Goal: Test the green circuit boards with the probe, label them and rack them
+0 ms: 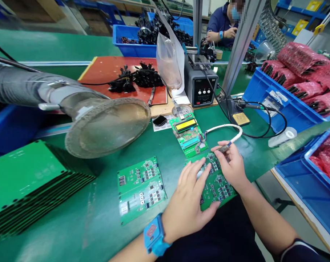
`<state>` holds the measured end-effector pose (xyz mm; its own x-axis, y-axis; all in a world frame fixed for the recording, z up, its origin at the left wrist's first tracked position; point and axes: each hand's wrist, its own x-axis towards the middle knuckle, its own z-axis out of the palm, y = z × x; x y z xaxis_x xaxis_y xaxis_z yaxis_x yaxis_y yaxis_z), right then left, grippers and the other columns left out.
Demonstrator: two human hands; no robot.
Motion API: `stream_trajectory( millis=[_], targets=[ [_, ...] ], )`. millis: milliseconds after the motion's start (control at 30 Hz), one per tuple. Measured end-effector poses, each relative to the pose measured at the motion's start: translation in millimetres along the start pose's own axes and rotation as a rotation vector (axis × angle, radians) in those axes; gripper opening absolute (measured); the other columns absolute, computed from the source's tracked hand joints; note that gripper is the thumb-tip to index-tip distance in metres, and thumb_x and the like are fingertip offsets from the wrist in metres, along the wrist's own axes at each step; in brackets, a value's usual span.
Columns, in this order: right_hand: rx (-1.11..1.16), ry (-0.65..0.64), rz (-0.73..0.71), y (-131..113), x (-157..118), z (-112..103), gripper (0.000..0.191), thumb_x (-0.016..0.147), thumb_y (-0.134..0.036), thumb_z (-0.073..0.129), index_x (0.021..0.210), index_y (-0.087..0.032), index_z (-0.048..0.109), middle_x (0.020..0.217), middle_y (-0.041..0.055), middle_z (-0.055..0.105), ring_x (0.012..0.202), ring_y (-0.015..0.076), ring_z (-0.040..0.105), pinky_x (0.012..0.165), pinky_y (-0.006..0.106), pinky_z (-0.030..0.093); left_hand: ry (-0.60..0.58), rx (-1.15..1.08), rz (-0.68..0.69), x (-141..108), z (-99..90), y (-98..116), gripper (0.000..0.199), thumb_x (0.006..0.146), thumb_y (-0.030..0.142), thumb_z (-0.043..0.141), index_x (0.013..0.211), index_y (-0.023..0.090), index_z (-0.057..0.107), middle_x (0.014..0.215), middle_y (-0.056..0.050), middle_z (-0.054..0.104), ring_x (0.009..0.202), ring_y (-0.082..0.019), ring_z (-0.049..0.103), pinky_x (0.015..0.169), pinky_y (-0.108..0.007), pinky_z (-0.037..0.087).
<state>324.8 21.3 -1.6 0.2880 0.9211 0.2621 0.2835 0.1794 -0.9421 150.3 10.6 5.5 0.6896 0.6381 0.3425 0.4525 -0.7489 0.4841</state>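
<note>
A green circuit board [216, 185] lies in front of me, partly covered by both hands. My left hand [187, 194], with a blue strap on its wrist, rests over the board's left side, fingers spread. Pinched in my right hand [232, 165] is a small dark connector [223, 148] at the end of a white cable [230, 126], held at the board's upper edge. That cable leads to a green tester board [187, 133] with a yellow display and a blue-green socket. A second circuit board [141, 189] lies flat to the left.
A stack of green boards [25, 182] stands at left, below a fume extraction hood [107, 127]. Behind are a soldering station [200, 85], an iron stand [237, 112] and a blue bin of black cables [132, 49]. Blue bins [274, 96] with pink-wrapped boards stand right. A person [222, 23] sits opposite.
</note>
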Motion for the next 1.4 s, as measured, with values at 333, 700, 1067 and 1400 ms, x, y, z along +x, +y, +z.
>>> stream_trajectory(
  millis=[333,700,1067,1400],
  targets=[
    [-0.011,-0.002,-0.01,0,-1,0,0.018,0.09,-0.025,0.053,0.108,-0.024,0.051,0.094,0.0051,0.071,0.089,0.0183,0.068,0.078,0.032,0.056,-0.034,0.054,0.032,2,0.3,-1,0.068,0.077,0.035,0.063,0.135,0.009,0.038,0.146,-0.025,0.036,0.134,-0.04,0.035,0.108,-0.064,0.031],
    [-0.041,-0.023,-0.012,0,-1,0,0.017,0.09,-0.023,0.053,0.108,-0.024,0.051,0.095,0.0055,0.071,0.09,0.0182,0.068,0.078,0.032,0.056,-0.035,-0.044,-0.016,-5,-0.9,-6,0.065,0.093,0.026,0.046,0.148,0.013,0.013,0.154,-0.022,0.025,0.144,-0.033,0.02,0.113,-0.059,0.027],
    [-0.056,-0.012,-0.042,1,-3,-1,0.016,0.091,-0.024,0.053,0.107,-0.023,0.051,0.096,0.006,0.071,0.09,0.0181,0.069,0.078,0.032,0.056,0.001,-0.011,-0.04,-6,-0.2,-13,0.061,0.092,0.032,0.052,0.145,0.019,0.024,0.151,-0.017,0.034,0.14,-0.032,0.032,0.11,-0.056,0.034],
    [-0.085,0.011,-0.021,2,2,1,0.014,0.09,-0.024,0.053,0.103,-0.022,0.05,0.089,0.0055,0.073,0.08,0.0171,0.07,0.069,0.029,0.055,0.044,0.07,-0.049,-7,6.9,-11,0.07,0.088,0.027,0.053,0.147,0.013,0.018,0.153,-0.023,0.024,0.145,-0.038,0.012,0.111,-0.065,0.024]
  ],
)
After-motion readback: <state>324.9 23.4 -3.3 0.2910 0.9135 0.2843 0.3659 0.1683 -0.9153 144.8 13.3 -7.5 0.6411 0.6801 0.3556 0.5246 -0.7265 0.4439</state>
